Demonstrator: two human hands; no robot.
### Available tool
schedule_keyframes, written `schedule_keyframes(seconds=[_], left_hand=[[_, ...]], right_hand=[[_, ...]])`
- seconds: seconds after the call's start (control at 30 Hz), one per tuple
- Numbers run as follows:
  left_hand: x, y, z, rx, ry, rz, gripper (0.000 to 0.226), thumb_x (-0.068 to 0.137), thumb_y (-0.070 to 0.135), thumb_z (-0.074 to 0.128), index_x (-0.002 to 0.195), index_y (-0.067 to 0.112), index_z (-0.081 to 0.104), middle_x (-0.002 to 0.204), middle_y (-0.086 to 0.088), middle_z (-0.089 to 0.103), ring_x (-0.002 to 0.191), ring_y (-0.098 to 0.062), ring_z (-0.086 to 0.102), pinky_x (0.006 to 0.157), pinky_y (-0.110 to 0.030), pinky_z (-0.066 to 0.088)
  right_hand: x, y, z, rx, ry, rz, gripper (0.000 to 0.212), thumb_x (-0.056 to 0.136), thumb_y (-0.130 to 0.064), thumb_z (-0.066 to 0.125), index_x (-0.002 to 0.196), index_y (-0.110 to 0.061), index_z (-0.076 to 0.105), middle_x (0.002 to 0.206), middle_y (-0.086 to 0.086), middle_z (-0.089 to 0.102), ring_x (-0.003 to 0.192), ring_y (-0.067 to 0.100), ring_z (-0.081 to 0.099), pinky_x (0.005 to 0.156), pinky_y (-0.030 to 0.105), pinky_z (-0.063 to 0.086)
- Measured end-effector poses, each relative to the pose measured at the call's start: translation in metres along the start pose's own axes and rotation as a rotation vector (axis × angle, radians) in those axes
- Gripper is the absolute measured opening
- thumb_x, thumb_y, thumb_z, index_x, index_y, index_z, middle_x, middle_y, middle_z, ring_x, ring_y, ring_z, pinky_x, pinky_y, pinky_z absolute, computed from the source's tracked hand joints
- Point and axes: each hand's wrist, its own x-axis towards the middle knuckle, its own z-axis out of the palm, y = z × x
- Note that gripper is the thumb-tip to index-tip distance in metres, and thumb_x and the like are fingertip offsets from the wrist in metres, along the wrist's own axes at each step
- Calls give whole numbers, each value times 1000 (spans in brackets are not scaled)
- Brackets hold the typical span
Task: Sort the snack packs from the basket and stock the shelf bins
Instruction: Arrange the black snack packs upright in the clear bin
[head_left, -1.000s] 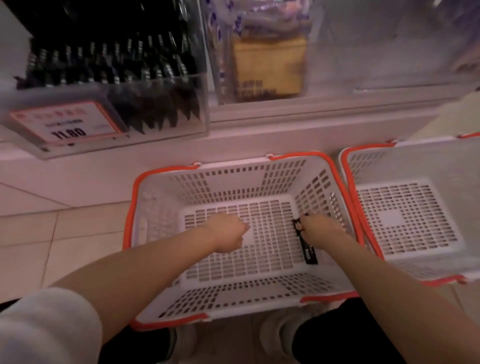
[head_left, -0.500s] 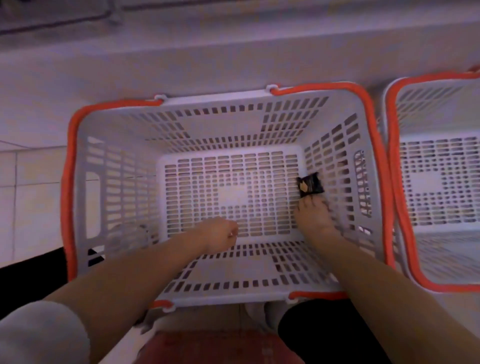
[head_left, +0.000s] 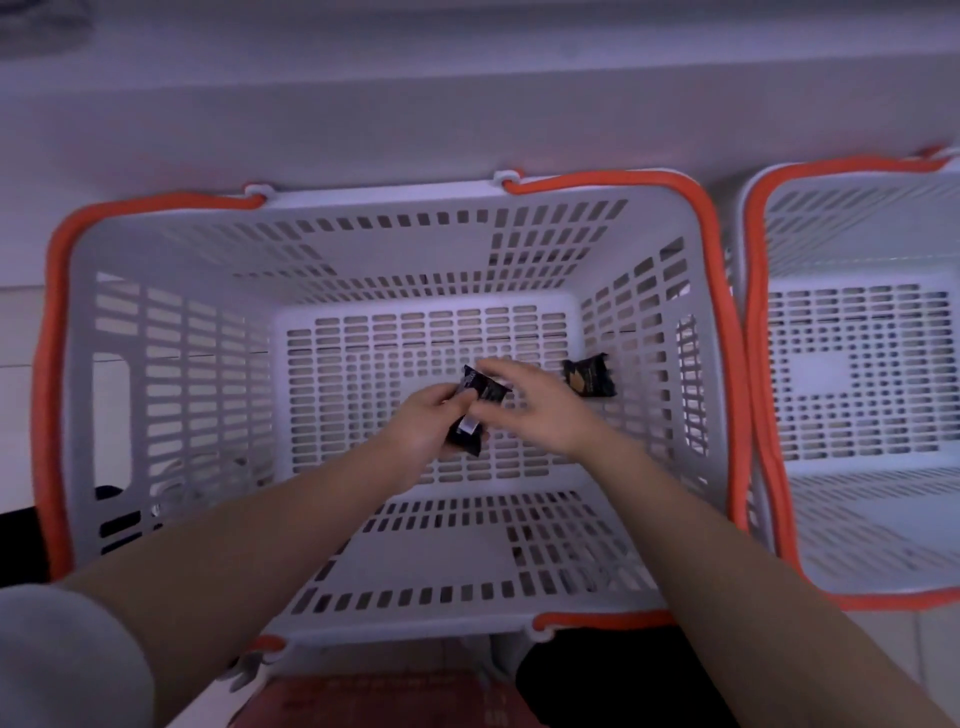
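Black foil snack packs: my left hand is gripping them for shelving; my right hand, fingers spread, is adding one; another black pack is lying in the white slotted basket.

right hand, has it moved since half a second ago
Yes. The right hand has left the basket's right wall and gone left to mid-floor, meeting the pack in the left hand; a second pack lies there.
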Motion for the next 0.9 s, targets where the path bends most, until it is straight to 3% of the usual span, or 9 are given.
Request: schedule_keyframes(seconds=[0.1, 0.2, 0.33, 0.43, 0.6, 0.7, 0.77, 0.83, 0.9], left_hand=[[-3, 3, -13, 23, 26, 5, 16, 94, 18, 53, 107, 11, 60, 83, -7, 69, 64, -14, 69, 55, -25, 55], [-5, 6, -26, 17, 67, -9, 13, 93, 17, 54, 104, 13, 61, 86, -8, 69, 68, -17, 69, 56, -27, 55], [-9, 16, -39, 62, 62, 46, 19, 93, 14, 53, 111, 12, 59, 96, -8, 66, 82, -21, 64, 75, -32, 51], [-19, 28, -42, -21, -32, -17, 17, 95, 12, 46, 105, 10, 60, 81, -6, 68, 69, -18, 65, 61, -26, 53], [-39, 47, -42, -310, -169, -182, 33, 90, 22, 27, 86, 5, 55, 52, -1, 49, 41, -13, 41, 43, -20, 33], [-58, 56, -49, -510, -355, -135, 49, 83, 51, 41, 81, 5, 58, 54, 1, 41, 41, -11, 34, 41, -18, 27], [-75, 60, -58, -576, -438, -56, 55, 73, 62, 52, 80, 7, 59, 56, 2, 39, 43, -11, 34, 42, -20, 26], [-92, 63, -67, -577, -460, 48, 44, 66, 53, 68, 77, 11, 56, 56, 3, 39, 43, -10, 35, 40, -20, 28], [-110, 67, -78, -564, -423, 126, 39, 57, 41, 80, 75, 14, 59, 56, 3, 42, 43, -10, 37, 39, -19, 30]], right_hand=[[9, 25, -23, -517, 107, 249, 40, 96, -31, 44, 129, -9, 48, 133, 13, 51, 125, 29, 41, 101, 37, 35], [9, 42, -31, -1032, -50, 235, 36, 90, -8, 42, 124, -5, 51, 128, 16, 50, 123, 32, 38, 105, 40, 28], [3, 47, -21, -1297, -120, 172, 37, 91, -4, 36, 126, -1, 48, 127, 20, 45, 120, 34, 38, 102, 46, 29], [0, 36, -16, -1352, -177, 168, 37, 91, -1, 38, 126, 0, 46, 129, 21, 42, 119, 35, 38, 101, 47, 31], [0, -7, -22, -594, -102, 299, 34, 87, -26, 60, 115, -10, 50, 116, 12, 51, 99, 26, 53, 72, 33, 44], [-3, -53, -28, 82, 65, 240, 28, 85, -25, 65, 102, -12, 46, 88, 7, 59, 77, 21, 59, 60, 29, 44], [-5, -89, -27, 533, 188, 185, 26, 86, -18, 66, 101, -18, 45, 85, -1, 58, 74, 12, 58, 60, 24, 47], [-9, -123, -23, 774, 219, 119, 19, 89, -16, 61, 101, -24, 50, 92, -3, 60, 80, 9, 59, 66, 23, 49], [-14, -149, -14, 913, 193, 84, 5, 95, -21, 52, 98, -23, 54, 83, -4, 60, 73, 9, 56, 59, 21, 45]])
